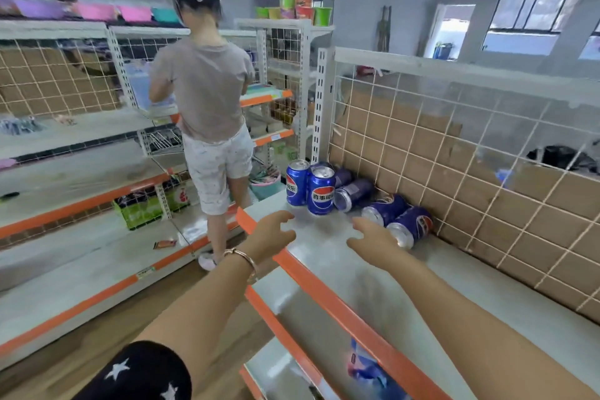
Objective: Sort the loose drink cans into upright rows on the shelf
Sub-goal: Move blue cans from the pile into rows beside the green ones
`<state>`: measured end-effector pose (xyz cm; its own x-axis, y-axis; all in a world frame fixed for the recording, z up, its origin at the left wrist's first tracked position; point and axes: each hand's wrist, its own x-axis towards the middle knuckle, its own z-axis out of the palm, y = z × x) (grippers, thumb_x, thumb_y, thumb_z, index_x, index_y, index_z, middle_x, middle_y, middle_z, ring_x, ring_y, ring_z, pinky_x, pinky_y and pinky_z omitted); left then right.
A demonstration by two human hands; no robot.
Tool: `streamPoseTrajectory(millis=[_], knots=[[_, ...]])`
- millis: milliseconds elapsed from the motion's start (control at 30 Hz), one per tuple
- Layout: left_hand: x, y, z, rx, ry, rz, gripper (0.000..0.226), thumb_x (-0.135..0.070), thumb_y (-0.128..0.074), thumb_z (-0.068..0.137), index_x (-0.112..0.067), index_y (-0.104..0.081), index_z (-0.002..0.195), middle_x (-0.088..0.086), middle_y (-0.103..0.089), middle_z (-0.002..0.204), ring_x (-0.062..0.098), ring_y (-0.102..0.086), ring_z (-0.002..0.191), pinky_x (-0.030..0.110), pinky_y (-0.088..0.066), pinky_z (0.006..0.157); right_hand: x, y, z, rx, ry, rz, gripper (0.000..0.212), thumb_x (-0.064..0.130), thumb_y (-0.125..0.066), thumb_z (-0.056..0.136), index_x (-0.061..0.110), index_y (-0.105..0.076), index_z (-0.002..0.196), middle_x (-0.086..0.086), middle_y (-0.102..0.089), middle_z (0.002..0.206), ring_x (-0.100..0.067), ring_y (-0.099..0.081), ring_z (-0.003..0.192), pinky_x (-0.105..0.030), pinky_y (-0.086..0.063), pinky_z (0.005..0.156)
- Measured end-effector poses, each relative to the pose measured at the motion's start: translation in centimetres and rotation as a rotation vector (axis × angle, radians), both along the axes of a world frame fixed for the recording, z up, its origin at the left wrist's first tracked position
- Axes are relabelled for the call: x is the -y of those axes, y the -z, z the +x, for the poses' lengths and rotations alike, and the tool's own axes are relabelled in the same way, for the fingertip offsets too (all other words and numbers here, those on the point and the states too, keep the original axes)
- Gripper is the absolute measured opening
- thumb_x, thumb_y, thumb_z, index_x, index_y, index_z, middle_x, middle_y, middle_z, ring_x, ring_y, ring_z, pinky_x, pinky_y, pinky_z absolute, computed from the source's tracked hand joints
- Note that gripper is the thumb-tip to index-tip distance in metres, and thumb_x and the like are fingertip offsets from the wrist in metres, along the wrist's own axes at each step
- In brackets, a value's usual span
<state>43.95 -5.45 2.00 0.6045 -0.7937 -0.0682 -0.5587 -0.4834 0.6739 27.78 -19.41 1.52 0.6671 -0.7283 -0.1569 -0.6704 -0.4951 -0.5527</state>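
shelf [454,273], upright cans [320,190] (toppled cans [411,225] beside), left hand [274,232], right hand [373,237] both slack, empty

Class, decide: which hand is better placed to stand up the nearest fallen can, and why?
Right. The right hand is right beside the nearest fallen can, while the left hand hovers over the shelf edge, farther from it.

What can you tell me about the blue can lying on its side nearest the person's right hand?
The can is dark blue with a red, white and blue round logo and a silvery end, metal by its look. It lies on its side on the grey shelf, silvery end toward the camera, other end near the wire grid. A second fallen can lies right beside it. The right hand reaches to its silvery end; contact is unclear.
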Motion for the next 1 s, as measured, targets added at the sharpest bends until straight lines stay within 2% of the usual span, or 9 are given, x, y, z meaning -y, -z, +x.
streamPoseTrajectory(millis=[133, 233, 367, 467, 567, 700, 833, 900, 1000], knots=[[3.3, 0.1, 4.4, -0.109, -0.077, -0.155, 0.048, -0.001, -0.058, 0.083, -0.003, -0.049, 0.131, 0.013, -0.053, 0.134, 0.025, -0.051, 0.122, 0.031, -0.041, 0.100, 1.8, 0.0, 4.7, 0.215, 0.066, 0.108, 0.051, 0.013, -0.052, 0.090, 0.017, -0.040, 0.139, -0.008, -0.055, 0.131, -0.025, -0.053, 0.115, -0.029, -0.040, 0.087], [5.6, -0.2, 7.7, -0.167, -0.098, -0.206, 0.052, -0.002, -0.060, 0.083, -0.003, -0.047, 0.133, 0.013, -0.053, 0.134, 0.026, -0.053, 0.119, 0.033, -0.043, 0.098, 3.5, 0.2, 7.6, 0.311, 0.108, 0.158, 0.047, 0.020, -0.059, 0.089, 0.017, -0.044, 0.134, -0.001, -0.058, 0.123, -0.019, -0.054, 0.107, -0.027, -0.038, 0.084], [8.1, -0.4, 11.1, -0.311, -0.068, -0.279, 0.058, 0.003, -0.064, 0.081, 0.000, -0.041, 0.135, 0.013, -0.050, 0.133, 0.022, -0.051, 0.113, 0.023, -0.039, 0.088, 4.5, 0.5, 10.4, 0.363, 0.116, 0.231, 0.065, 0.008, -0.063, 0.084, 0.017, -0.034, 0.142, 0.006, -0.050, 0.126, -0.012, -0.048, 0.117, -0.027, -0.038, 0.091], [9.6, -0.2, 12.8, -0.378, 0.036, -0.297, 0.071, 0.007, -0.067, 0.078, -0.007, -0.034, 0.140, -0.003, -0.047, 0.119, 0.010, -0.044, 0.105, 0.022, -0.036, 0.087, 5.1, 1.5, 12.0, 0.470, 0.138, 0.231, 0.080, 0.007, -0.070, 0.073, 0.019, -0.033, 0.143, 0.000, -0.051, 0.136, -0.017, -0.048, 0.127, -0.038, -0.040, 0.106], [10.6, 0.9, 14.2, -0.371, 0.192, -0.281, 0.072, 0.008, -0.070, 0.073, -0.015, -0.041, 0.135, -0.006, -0.054, 0.118, 0.013, -0.052, 0.110, 0.022, -0.041, 0.087, 5.5, 2.1, 13.2, 0.534, 0.185, 0.232, 0.077, 0.003, -0.069, 0.077, 0.019, -0.032, 0.143, 0.002, -0.050, 0.134, -0.017, -0.048, 0.126, -0.035, -0.039, 0.107], [11.3, 2.0, 15.1, -0.340, 0.241, -0.304, 0.075, -0.007, -0.075, 0.060, -0.021, -0.049, 0.129, 0.003, -0.061, 0.121, 0.018, -0.058, 0.110, 0.031, -0.048, 0.094, 5.4, 2.5, 14.1, 0.528, 0.268, 0.192, 0.074, 0.022, -0.075, 0.070, 0.028, -0.042, 0.135, 0.002, -0.057, 0.128, -0.019, -0.054, 0.119, -0.036, -0.045, 0.101], [11.9, 3.2, 16.3, -0.285, 0.195, -0.241, 0.073, -0.036, -0.079, 0.048, -0.023, -0.057, 0.117, 0.008, -0.058, 0.117, 0.021, -0.056, 0.106, 0.038, -0.047, 0.097, 5.4, 2.0, 14.3, 0.306, 0.348, 0.032, 0.062, 0.041, -0.080, 0.067, 0.017, -0.057, 0.119, -0.006, -0.057, 0.111, -0.030, -0.053, 0.111, -0.041, -0.044, 0.098], [12.0, 3.2, 16.6, -0.320, 0.165, -0.234, 0.071, -0.026, -0.086, 0.056, -0.017, -0.052, 0.118, 0.004, -0.056, 0.116, 0.017, -0.054, 0.104, 0.031, -0.045, 0.091, 5.2, 2.1, 14.3, 0.310, 0.347, 0.053, 0.051, 0.039, -0.079, 0.070, 0.018, -0.059, 0.111, -0.002, -0.059, 0.103, -0.028, -0.056, 0.106, -0.040, -0.046, 0.093], [12.2, 3.6, 16.5, -0.441, 0.161, -0.284, 0.066, -0.003, -0.084, 0.063, -0.011, -0.041, 0.113, 0.004, -0.055, 0.110, 0.017, -0.055, 0.101, 0.024, -0.046, 0.080, 4.7, 2.8, 14.5, 0.432, 0.346, 0.165, 0.047, 0.029, -0.080, 0.070, 0.024, -0.056, 0.111, -0.001, -0.066, 0.111, -0.020, -0.061, 0.107, -0.033, -0.048, 0.089]])
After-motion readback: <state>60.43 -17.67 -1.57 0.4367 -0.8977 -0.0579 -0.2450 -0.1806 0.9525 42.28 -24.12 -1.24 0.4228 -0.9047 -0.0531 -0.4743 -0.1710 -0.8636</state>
